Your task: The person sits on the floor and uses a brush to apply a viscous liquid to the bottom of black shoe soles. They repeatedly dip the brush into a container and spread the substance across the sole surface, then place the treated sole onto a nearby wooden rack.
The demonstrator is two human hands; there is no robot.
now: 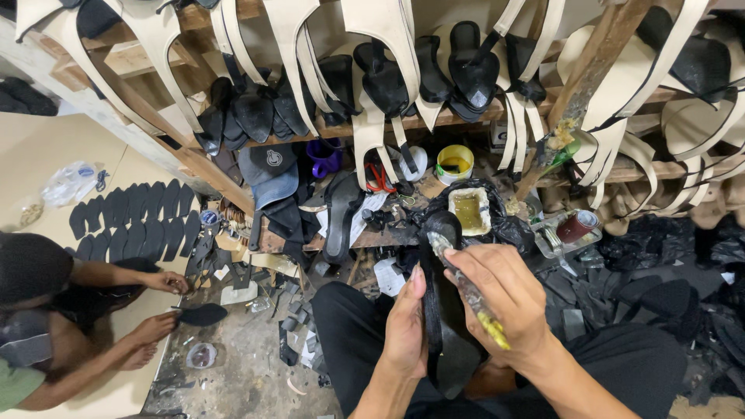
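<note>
Cluttered shoe workshop floor — left hand (405,326) gripping black sole (436,310), right hand (508,299) clasping glue brush (466,283).

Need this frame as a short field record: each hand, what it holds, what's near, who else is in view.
left hand: holds a black sole piece on edge over the lap
right hand: grips a glue-caked brush, bristle end on the sole piece
glue tub: open, yellowish glue, just beyond the brush tip
shelf: wooden, with black soles and cream straps
other person: at left, hands at a black sole on the floor
floor: scraps and offcuts
</note>
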